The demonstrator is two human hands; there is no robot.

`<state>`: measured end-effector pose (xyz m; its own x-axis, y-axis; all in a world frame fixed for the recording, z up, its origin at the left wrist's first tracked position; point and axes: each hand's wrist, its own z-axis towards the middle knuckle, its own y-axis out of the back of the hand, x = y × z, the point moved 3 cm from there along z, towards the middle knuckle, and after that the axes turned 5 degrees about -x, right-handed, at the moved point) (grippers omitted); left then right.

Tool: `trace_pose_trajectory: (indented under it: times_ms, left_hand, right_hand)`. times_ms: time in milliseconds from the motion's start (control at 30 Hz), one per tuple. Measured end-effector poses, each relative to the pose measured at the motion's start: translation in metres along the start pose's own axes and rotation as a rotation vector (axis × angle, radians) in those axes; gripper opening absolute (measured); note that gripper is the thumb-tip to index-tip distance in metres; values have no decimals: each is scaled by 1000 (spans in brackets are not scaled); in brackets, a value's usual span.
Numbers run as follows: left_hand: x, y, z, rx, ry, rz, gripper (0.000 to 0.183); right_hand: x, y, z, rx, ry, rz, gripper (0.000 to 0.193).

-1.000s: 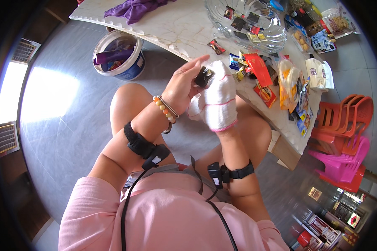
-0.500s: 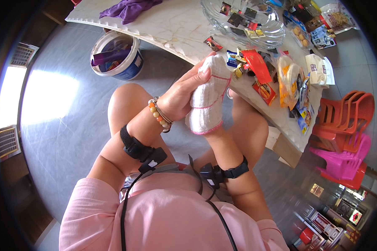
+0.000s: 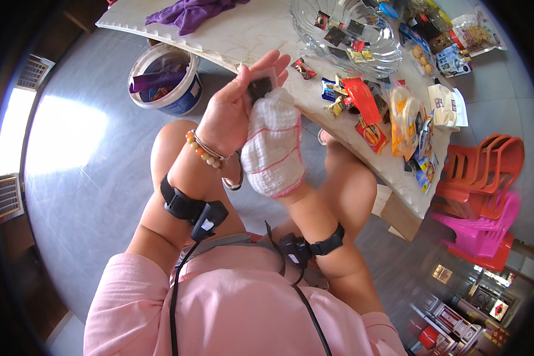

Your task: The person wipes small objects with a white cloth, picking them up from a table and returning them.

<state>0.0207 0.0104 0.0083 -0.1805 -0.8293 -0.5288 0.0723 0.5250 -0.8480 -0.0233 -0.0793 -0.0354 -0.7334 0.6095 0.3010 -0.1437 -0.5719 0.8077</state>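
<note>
My left hand [image 3: 222,115], with bracelets at the wrist, has its fingers stretched out and its thumb raised. Against its palm and fingers lies a small dark packet with clear edges [image 3: 260,88]. A white mitt-like cloth with pink stitched lines [image 3: 274,142] covers my right hand [image 3: 288,185] down to the wrist, hiding its fingers. The tip of the cloth meets the packet's lower edge; whether the covered fingers grip it cannot be seen. Both hands are above my knees, before the table edge.
On the marble-patterned table [image 3: 255,35] are a glass bowl [image 3: 391,50] of small packets, loose snack packs [image 3: 365,98] and a purple cloth [image 3: 190,15]. A white-and-blue bucket [image 3: 187,98] stands at the left. Orange chairs [image 3: 483,172] and a pink chair [image 3: 486,228] are at the right.
Both hands have shifted left and slightly nearer. My left thumb has come off the white cloth, my left fingers have straightened, and the dark packet has come into sight between the hands.
</note>
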Motion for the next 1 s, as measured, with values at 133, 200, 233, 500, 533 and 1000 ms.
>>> trace_pose_trajectory:
  times_ms: [133,200,233,500,533,1000]
  left_hand:
    - [2,-2,-1,45,83,-98,49]
    - [8,0,2,57,26,119,47]
    - [9,-1,3,48,-2,160,45]
    - [-4,-10,-2,130,68,-86,48]
    - [-11,-8,-3,128,77,-180,49]
    - [-26,-8,-11,90,4,-243,48]
  right_hand:
    - [8,-5,-10,82,92,25,65]
    - [6,-4,-11,94,104,26,67]
    - [3,-6,-10,86,96,40,68]
    - [-18,-12,0,-76,-115,72,73]
    - [-16,-4,6,-59,-114,136,69]
    - [23,71,53,-32,-46,-25,44]
